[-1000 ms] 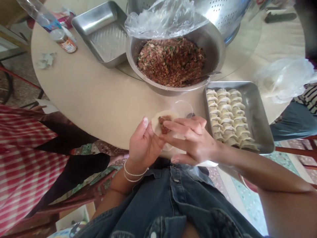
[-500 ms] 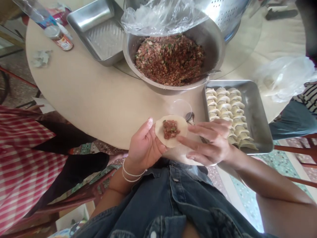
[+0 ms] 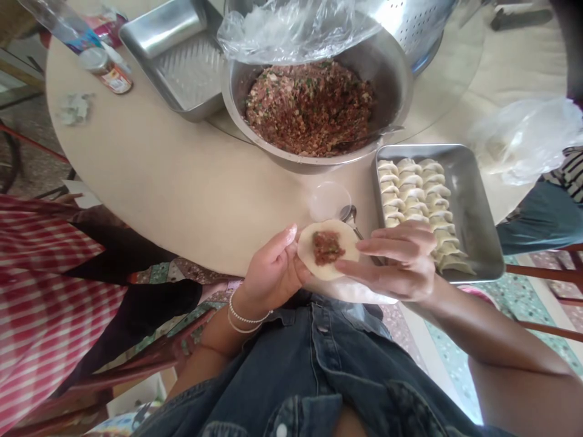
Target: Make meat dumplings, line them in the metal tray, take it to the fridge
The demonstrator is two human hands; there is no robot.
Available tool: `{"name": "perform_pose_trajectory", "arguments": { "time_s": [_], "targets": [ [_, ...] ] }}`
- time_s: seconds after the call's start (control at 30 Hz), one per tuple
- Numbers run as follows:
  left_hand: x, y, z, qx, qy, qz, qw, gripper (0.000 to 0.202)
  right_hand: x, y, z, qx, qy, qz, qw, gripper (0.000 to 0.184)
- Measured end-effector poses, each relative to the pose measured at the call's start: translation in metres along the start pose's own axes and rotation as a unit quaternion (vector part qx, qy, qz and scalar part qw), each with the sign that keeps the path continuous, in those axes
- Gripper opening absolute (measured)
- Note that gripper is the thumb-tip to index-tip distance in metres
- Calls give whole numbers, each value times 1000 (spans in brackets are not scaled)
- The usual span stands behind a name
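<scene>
The dumpling wrapper [image 3: 324,273] is held by the left hand [image 3: 276,267] above the near edge of the desk [image 3: 182,176], left of the steel tray [image 3: 476,212] of folded dumplings [image 3: 412,182]. Its right side is touched by the right hand [image 3: 401,261]; whether it is pinched cannot be told. The meat filling [image 3: 328,247] is best kept central, the rim clean, the dough supported from beneath.

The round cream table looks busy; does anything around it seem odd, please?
Nothing looks spilled. A crumpled whitish scrap lies near the left table edge, like litter. A wrinkled clear plastic sheet untidily covers only part of the round steel bowl. The round pale dough wrapper seems intact.
</scene>
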State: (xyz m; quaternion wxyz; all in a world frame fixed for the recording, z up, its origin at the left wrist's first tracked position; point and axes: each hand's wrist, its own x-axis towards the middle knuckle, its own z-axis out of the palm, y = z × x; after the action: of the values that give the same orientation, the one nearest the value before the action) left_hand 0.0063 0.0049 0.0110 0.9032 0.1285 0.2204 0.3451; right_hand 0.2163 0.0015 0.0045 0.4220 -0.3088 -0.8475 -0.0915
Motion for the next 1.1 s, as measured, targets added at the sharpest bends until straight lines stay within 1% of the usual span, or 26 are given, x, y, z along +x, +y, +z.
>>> {"name": "perform_pose_trajectory", "arguments": {
  "time_s": [0.1,0.2,0.3,0.4,0.47,0.57,0.63,0.7,0.8,0.87,1.0,1.07,1.1],
  "targets": [
    [-1,0,-4,12,11,-7,1000,42,0,3,-5,6,-12,21,1000,14],
    [-1,0,-5,9,24,-20,999,39,-3,3,-6,9,-6,22,1000,21],
    [0,0,-4,3,27,-29,999,39,-5,-2,-2,9,1,-11,1000,28],
    [1,1,-2,2,24,-26,999,39,-4,-7,0,4,-5,-33,999,20],
    [2,1,-2,5,25,-17,1000,40,-3,-9,1,7,-2,-16,1000,16],
    [2,-1,-1,17,27,-10,999,41,-1,-9,0,16,3,27,999,17],
    [1,-3,-1,25,36,9,999,38,1,-8,0,33,2,51,998,17],
    [0,-7,0,40,40,43,997,34,3,-7,0,47,-11,74,996,17],
    [-2,-13,0,81,6,93,992,32,7,-6,1,49,-16,100,994,18],
    [-3,-14,0,124,-16,119,985,33,8,-6,3,52,-4,119,992,21],
    [-5,-14,-1,198,-44,135,970,32,9,-6,5,57,15,144,988,30],
    [-7,-12,0,213,-50,142,965,33,10,-5,6,55,3,143,988,38],
    [-8,-12,0,221,-46,143,964,35,10,-5,6,58,-9,143,988,39]
  ]
}}
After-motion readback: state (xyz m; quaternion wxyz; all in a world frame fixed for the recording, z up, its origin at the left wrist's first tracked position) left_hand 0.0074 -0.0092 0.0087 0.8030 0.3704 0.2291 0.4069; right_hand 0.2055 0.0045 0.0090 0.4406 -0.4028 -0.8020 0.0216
